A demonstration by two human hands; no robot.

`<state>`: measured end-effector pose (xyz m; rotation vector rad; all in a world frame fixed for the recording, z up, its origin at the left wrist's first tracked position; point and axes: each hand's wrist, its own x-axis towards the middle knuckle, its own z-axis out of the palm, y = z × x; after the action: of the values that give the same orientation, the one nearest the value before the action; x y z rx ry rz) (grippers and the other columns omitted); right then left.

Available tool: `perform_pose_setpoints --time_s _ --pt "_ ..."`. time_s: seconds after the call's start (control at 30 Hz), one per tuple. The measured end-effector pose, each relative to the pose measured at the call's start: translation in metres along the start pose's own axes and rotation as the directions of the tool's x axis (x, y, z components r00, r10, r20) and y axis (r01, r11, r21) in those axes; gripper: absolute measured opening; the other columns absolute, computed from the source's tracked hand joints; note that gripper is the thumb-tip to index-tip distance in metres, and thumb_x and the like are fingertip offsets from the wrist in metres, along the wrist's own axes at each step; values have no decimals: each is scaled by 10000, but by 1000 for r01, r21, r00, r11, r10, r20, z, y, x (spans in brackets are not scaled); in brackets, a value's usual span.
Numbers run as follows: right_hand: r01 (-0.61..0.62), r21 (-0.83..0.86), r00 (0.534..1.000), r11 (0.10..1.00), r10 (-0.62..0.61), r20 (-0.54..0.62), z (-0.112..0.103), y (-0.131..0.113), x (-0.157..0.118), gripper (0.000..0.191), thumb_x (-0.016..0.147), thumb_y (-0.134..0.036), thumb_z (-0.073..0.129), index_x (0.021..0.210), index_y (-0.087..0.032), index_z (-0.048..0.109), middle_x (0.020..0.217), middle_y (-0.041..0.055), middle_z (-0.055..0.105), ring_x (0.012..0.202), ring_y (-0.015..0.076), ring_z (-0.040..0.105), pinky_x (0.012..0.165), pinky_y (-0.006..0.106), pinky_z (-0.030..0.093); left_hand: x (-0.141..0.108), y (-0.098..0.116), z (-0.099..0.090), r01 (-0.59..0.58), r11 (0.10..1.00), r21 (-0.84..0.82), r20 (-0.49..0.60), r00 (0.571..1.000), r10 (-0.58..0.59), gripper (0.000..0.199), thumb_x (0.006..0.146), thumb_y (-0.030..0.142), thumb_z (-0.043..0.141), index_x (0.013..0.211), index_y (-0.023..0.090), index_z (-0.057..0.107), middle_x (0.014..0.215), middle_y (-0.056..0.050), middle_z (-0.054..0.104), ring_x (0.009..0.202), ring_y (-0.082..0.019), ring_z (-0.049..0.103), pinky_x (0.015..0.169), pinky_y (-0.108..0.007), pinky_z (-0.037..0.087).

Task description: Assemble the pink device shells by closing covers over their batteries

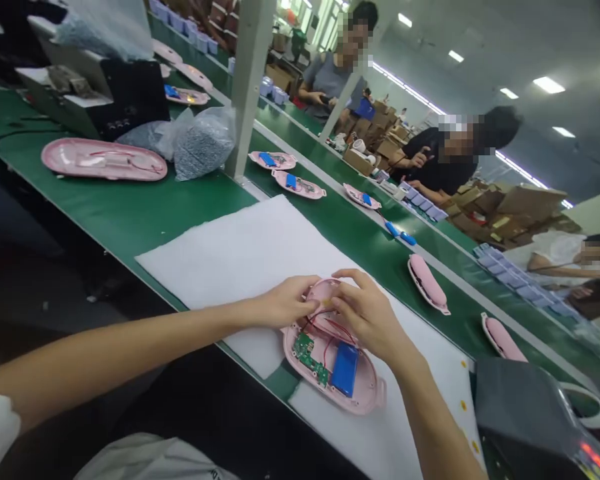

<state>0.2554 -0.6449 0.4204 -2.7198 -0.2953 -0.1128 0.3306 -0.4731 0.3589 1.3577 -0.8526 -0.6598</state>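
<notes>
On the white foam sheet [240, 267], close to the front, a pink plastic shell [365, 393] lies open, and both hands are on its top end. The left hand [285, 301] reaches in from the left on a long, straight arm, its fingers close together. The right hand [367, 313] comes from the near side with its fingers bent over the shell. Both hands have hold of the shell, but they hide what the fingertips press, so I can't tell if they pinch a wire too. Below them sit a green circuit board [305, 351], a blue battery [345, 370] and thin red wires [325, 330]. A dark box [525, 420] is cut off at the bottom right. Farther along the green belt [195, 213] lie more pink shells [427, 283]. Two co-workers [445, 160] work past them.
</notes>
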Motion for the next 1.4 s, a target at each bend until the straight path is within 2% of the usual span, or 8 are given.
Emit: perform_pose_setpoints --time_s 0.27,0.47,0.63,0.77,1.03,1.17,1.27,1.4 --pt "94 -270 992 958 -115 -61 7 -3 0 177 916 -225 503 830 -213 657 1102 59 619 991 206 564 769 320 464 -3 -1 0 49 996 -70 -4 999 -49 86 782 116 463 846 158 501 744 19 521 622 -113 497 526 -200 389" --pt "18 -333 987 943 -70 -145 10 -4 6 166 829 -254 599 672 -218 640 999 43 648 902 203 582 677 303 447 -3 -4 0 7 995 100 -38 999 -3 158 798 114 460 907 152 568 786 2 591 665 -129 530 564 -214 405" --pt "-204 -209 970 956 168 -175 -1 -1 13 294 692 -385 707 596 -199 500 839 32 651 749 193 584 613 291 390 -6 -4 0 15 994 113 -95 996 -5 203 803 149 466 959 151 596 867 -18 634 759 -157 578 623 -231 438" --pt "-452 105 890 886 456 -13 -11 7 16 318 662 -435 692 694 -214 465 615 -31 564 576 149 515 560 266 362 -7 -4 0 76 990 119 -124 990 -61 178 826 279 536 952 162 582 887 -16 641 786 -173 591 622 -239 440" --pt "-340 288 929 895 367 -43 -17 0 4 187 719 -345 609 745 -209 483 671 -2 623 637 160 590 645 285 464 -3 -4 5 -41 992 117 -192 979 63 148 815 285 616 863 146 625 811 -11 640 761 -159 585 659 -232 440" --pt "-278 174 957 945 288 -33 -17 -16 -38 186 832 -352 537 952 -212 554 800 32 661 701 176 635 661 295 508 -12 -4 1 -213 926 313 59 977 204 112 850 158 555 939 158 623 764 -4 654 667 -128 578 633 -214 437" --pt "-221 -35 975 975 221 11 3 -31 -69 551 799 -346 582 1330 -243 479 1136 92 651 974 252 638 828 396 529 -16 5 -9 -388 839 381 416 883 219 371 820 13 445 1097 182 625 1076 -64 688 1004 -191 633 873 -273 488" --pt "-318 -146 941 937 331 76 50 -43 -84 1041 621 -337 702 1528 -120 239 1477 166 414 1344 362 404 1096 495 382 6 29 -40 -418 717 558 652 755 -68 511 798 137 617 1300 211 561 1512 -107 404 1443 -315 292 1158 -446 298"
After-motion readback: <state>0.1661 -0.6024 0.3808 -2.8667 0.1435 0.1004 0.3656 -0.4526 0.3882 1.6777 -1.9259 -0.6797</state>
